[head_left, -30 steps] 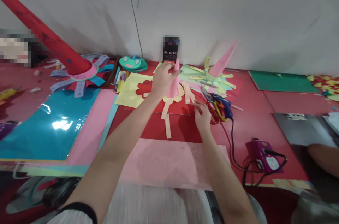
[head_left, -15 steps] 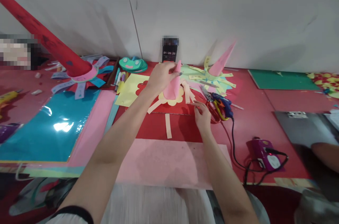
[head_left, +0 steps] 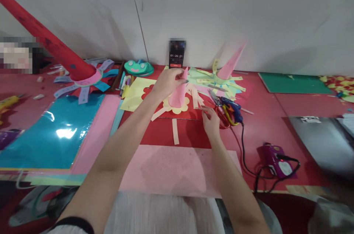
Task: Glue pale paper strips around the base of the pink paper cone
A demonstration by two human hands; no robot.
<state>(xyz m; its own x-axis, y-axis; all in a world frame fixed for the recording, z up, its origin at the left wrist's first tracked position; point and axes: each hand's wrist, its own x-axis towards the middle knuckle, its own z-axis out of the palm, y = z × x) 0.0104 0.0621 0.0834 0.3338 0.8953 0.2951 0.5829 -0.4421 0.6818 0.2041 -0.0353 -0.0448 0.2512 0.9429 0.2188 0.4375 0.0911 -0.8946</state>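
Near its tip, a pink paper cone is gripped by my left hand. The cone's base rests on a pale yellow scalloped paper, from which a peach strip sticks out at the left. My right hand has its fingers bent at the lower end of some peach paper strips; whether it grips one is too small to tell. Another peach strip lies alone on red paper in front.
Right of my right hand are scissors, a blue glue gun and its cable to a purple box. A phone timer stands at the wall. Paper-cone crafts stand left and right.
My left hand has lowered slightly with the pink cone, and the scalloped paper has shifted down and left. My right hand has hardly moved. An arm at the right edge has left the view.
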